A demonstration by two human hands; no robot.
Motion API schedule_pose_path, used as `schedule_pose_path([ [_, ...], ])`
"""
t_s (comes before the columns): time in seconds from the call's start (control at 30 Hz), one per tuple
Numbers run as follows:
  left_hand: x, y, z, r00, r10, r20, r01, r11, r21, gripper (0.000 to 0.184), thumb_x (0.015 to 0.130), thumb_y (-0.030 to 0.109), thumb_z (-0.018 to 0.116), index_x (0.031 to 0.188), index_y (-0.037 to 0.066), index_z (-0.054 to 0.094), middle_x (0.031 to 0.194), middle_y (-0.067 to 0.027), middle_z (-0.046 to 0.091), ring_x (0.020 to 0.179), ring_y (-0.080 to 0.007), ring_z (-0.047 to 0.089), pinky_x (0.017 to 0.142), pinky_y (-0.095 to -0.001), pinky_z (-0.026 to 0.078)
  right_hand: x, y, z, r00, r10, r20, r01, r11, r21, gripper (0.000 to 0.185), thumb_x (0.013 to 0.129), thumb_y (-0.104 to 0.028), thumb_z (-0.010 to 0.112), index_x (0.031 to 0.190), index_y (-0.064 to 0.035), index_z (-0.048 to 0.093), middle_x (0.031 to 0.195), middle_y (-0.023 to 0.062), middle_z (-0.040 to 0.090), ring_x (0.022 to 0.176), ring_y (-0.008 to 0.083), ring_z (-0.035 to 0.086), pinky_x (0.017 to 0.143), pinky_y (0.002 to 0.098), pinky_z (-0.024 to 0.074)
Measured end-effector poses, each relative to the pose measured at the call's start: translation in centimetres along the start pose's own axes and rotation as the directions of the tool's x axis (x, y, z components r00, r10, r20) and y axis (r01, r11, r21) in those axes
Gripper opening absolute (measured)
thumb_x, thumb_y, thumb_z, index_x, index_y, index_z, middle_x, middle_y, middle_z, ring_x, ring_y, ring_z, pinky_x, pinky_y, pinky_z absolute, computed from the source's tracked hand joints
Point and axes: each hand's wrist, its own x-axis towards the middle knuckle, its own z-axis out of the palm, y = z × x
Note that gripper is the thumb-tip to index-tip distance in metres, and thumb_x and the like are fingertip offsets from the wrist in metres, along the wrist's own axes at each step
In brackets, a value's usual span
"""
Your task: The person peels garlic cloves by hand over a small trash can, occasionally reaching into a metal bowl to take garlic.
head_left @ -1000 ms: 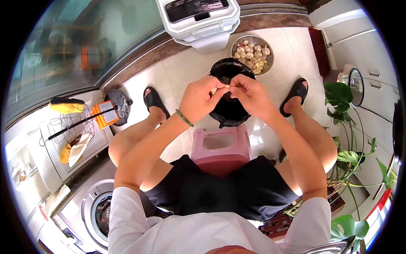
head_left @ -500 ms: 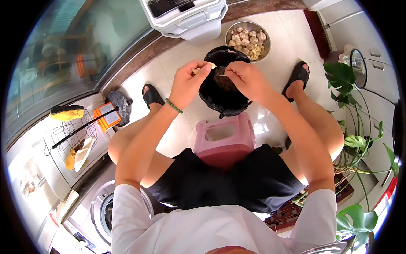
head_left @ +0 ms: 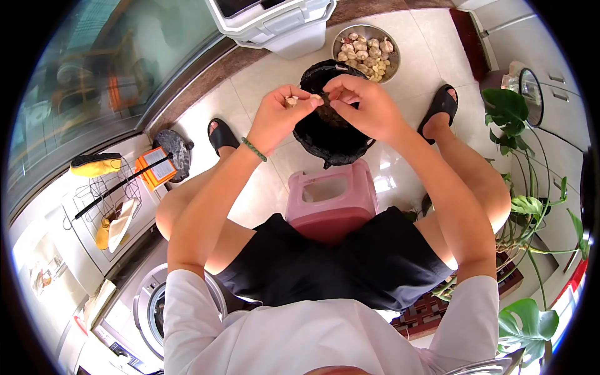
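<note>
From the round black bag-lined bin (head_left: 334, 156), the round silver metal bowl (head_left: 392, 65), holding whitish garlic bulbs (head_left: 361, 54), lies at one o'clock; the boxy grey-white plastic container (head_left: 294, 32) at eleven; the pink plastic stool (head_left: 332, 210) just beside it at six.

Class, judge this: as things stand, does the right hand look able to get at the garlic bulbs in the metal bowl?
Probably yes: the garlic bulbs lie uncovered in the metal bowl, just beyond the right hand, and nothing seems to block the way past the black-lined bin.
</note>
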Motion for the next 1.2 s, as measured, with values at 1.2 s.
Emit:
schedule_pose_path([
  [1.2,-0.6,0.5,0.5,0.950,0.313,0.004,-0.313,0.949,-0.031,0.017,0.089,0.006,0.068,0.104,-0.002,0.068,0.095,-0.0056,0.069,0.086,-0.0085,0.062,0.077,-0.0214,0.049,-0.8,-2.4,1.0,0.995,0.087,-0.044,-0.066,0.931,0.360,0.009,0.087,-0.003,0.064,0.094,0.0031,0.064,0.082,0.0013,0.063,0.075,0.0039,0.058,0.068,0.0201,0.0489],
])
